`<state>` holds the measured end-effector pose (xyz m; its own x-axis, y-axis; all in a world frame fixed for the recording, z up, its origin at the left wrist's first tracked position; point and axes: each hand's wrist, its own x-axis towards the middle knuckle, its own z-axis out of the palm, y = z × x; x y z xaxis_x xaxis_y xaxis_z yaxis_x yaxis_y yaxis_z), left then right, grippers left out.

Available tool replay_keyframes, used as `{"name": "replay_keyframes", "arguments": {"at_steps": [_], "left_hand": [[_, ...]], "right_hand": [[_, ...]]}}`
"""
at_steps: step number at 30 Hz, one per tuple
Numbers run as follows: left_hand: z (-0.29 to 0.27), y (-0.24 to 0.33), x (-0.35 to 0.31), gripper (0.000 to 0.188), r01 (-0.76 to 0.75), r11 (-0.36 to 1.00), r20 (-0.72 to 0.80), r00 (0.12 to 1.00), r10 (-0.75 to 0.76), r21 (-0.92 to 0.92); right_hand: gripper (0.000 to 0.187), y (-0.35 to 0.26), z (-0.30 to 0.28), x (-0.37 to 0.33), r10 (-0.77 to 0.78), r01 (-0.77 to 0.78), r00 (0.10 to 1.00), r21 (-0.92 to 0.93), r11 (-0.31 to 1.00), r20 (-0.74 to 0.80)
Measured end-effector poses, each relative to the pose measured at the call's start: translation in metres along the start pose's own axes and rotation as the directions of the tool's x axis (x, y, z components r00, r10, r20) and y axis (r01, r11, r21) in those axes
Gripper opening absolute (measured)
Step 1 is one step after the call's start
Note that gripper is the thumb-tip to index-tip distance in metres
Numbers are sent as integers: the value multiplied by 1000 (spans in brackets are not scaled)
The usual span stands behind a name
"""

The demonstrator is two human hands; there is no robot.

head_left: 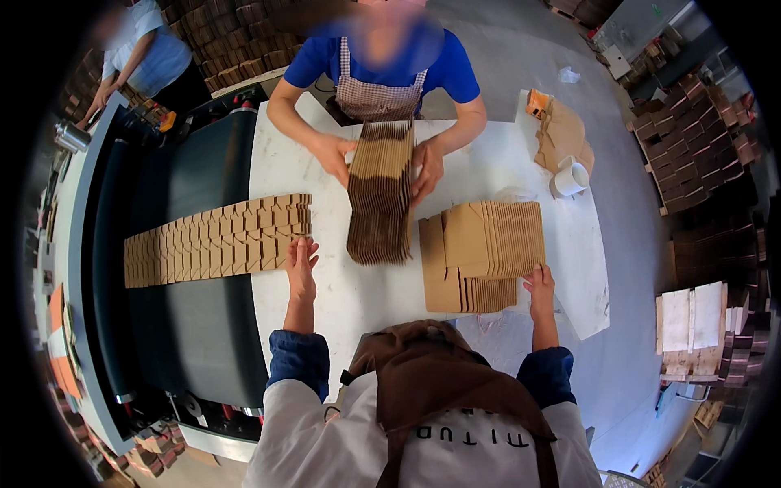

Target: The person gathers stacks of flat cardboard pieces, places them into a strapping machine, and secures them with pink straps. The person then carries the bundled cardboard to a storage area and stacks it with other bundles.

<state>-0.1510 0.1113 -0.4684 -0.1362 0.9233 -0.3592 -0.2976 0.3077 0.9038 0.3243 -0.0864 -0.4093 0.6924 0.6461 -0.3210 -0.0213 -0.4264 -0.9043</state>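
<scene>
My left hand (302, 272) is at the near corner of a long row of overlapping brown folded cardboard pieces (215, 240), its fingers stretched out and loosely apart. That row lies partly on a dark conveyor belt (195, 325) and reaches onto the white table (333, 297). On the right, my right hand (540, 286) has its fingertips against the right edge of a fanned stack of flat cardboard pieces (496, 240), fingers apart and not wrapped round it. Across the table a co-worker's two hands (427, 169) hold an upright bundle of cardboard pieces (381, 183) between them.
A white mug (571, 177) and a loose brown cardboard piece (561, 134) are at the table's far right. The belt machine's grey frame (89, 220) runs along the left. Another person (150, 53) stands beyond it. Cardboard stacks (691, 138) stand on the floor at right.
</scene>
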Motion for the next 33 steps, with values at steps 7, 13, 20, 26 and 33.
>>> {"name": "replay_keyframes", "arguments": {"at_steps": [7,13,20,26,33], "left_hand": [[13,6,-30,52,42,987,231,970,-78,158],[24,-14,-55,70,-15,950,529,833,-161,313],[61,14,-38,57,-458,836,671,725,156,301],[179,76,42,52,-500,812,771,629,101,301],[264,36,84,90,-330,731,790,401,-464,597]], "right_hand": [[34,-8,1,-5,-35,35,999,-12,999,1],[30,-21,8,-10,-131,149,984,-156,976,120],[33,-42,30,-25,-243,273,956,-198,941,165],[36,-36,26,-16,-238,275,958,-267,924,162],[39,-39,16,-21,-202,229,973,-323,918,114]]}}
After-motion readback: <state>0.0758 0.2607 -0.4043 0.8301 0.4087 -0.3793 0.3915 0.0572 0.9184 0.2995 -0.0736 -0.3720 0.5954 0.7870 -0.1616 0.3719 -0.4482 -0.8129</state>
